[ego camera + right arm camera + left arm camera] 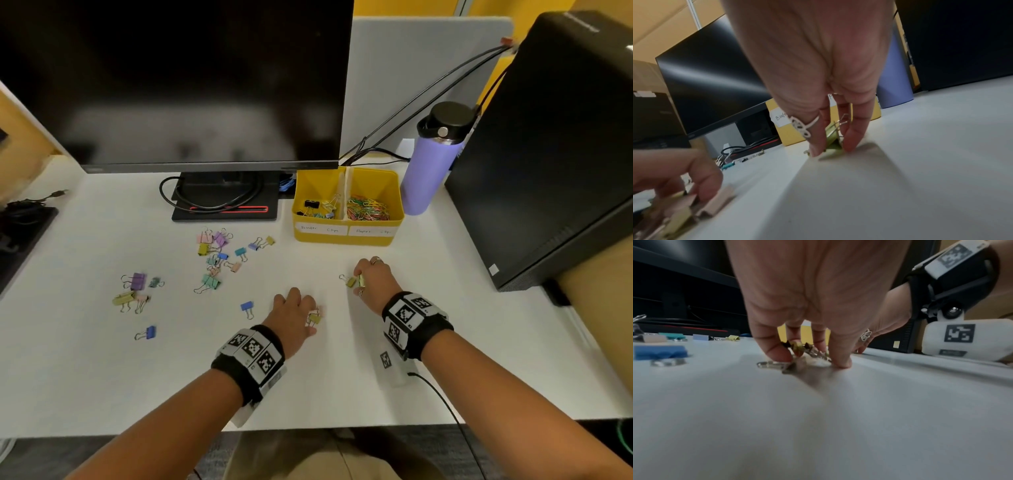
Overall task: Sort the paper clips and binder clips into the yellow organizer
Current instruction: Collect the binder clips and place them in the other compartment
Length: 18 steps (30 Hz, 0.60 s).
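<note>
The yellow organizer (347, 236) stands at the back of the desk; its left bin holds binder clips, its right bin coloured paper clips. My left hand (310, 320) is down on the desk, its fingers curled round a small bunch of yellow and pink binder clips (314, 317), with the same bunch (797, 348) under the fingertips in the left wrist view. My right hand (359, 279) pinches a yellow-green binder clip (833, 141) between thumb and finger at the desk surface. Several pastel binder clips (219, 255) lie scattered to the left.
A monitor (178, 85) stands at the back, cables on its base. A purple bottle (431, 161) is right of the organizer, beside a black computer tower (555, 154). More clips (135, 291) lie far left, single blue ones (247, 307) near my left hand.
</note>
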Available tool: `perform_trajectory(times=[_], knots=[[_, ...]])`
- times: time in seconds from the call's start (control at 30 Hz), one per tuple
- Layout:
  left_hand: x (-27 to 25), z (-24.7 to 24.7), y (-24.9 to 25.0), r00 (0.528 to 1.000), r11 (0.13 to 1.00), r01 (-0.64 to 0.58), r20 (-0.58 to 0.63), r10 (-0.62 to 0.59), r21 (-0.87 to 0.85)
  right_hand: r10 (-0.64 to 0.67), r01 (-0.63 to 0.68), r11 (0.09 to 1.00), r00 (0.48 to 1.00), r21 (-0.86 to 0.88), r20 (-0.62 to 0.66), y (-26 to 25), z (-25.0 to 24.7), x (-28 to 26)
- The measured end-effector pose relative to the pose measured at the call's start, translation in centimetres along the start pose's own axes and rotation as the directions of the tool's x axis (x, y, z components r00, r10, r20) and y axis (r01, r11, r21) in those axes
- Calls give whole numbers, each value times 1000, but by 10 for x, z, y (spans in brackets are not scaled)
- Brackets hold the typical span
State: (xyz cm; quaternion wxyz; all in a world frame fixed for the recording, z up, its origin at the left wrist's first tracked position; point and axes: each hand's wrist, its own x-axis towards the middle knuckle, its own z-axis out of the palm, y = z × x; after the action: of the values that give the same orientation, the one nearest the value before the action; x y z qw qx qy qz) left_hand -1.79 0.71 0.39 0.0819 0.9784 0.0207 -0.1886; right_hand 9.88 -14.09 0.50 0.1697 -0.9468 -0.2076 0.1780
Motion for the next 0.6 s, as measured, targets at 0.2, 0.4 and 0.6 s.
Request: perform_trajectory(times=[0.2, 0.4, 0.6], knots=[[13, 8, 8, 998, 997, 59, 29, -61, 52, -98, 99, 995, 994, -22, 50, -14, -2, 5], [15, -2, -4, 988, 925, 101, -76, -138, -365, -109, 167, 940, 973, -297, 203, -19, -1, 11], [-7, -36, -35, 976, 58, 119, 106, -189, -991, -134, 211, 915, 963, -344, 235, -23, -2, 14]])
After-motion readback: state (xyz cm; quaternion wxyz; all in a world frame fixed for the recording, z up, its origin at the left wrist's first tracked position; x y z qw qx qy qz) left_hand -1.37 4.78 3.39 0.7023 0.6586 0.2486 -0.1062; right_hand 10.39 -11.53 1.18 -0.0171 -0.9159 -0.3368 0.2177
